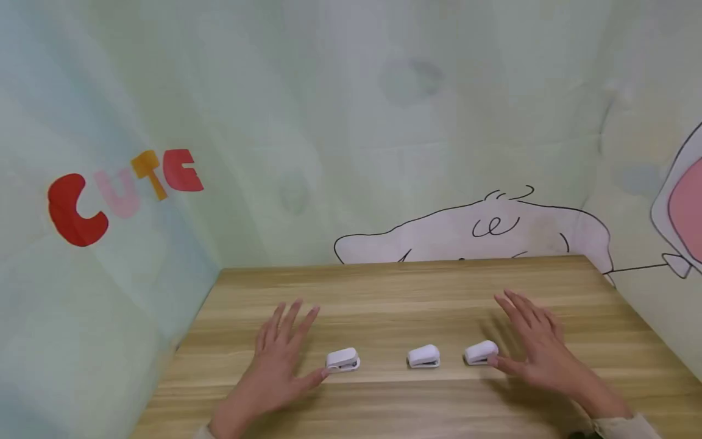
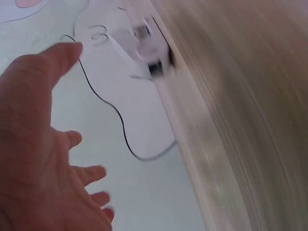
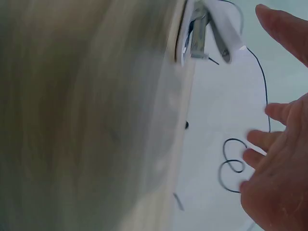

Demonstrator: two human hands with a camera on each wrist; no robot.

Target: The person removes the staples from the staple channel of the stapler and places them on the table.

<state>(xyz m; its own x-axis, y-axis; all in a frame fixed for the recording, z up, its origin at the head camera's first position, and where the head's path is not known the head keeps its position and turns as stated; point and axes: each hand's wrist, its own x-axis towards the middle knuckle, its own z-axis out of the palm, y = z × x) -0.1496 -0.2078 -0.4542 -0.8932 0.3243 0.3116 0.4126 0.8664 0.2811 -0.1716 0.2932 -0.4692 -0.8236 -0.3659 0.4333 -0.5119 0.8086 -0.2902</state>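
Observation:
Three small white staplers lie in a row across the wooden table: a left stapler [image 1: 342,360], a middle stapler [image 1: 424,356] and a right stapler [image 1: 481,352]. My left hand [image 1: 276,366] is spread with fingers pointing away from me, its thumb tip at the near left end of the left stapler. On the other side, my right hand [image 1: 540,353] also has its fingers extended, and its thumb overlaps the right end of the right stapler. Neither hand grips anything. Each wrist view shows a stapler beyond the thumb, with metal parts under its white top.
The wooden table [image 1: 395,292] ends at the back against a pale printed cloth [image 1: 307,122] with a cartoon animal outline. Colourful letters [image 1: 77,210] mark the left side. A pink printed shape [image 1: 688,207] shows at the far right.

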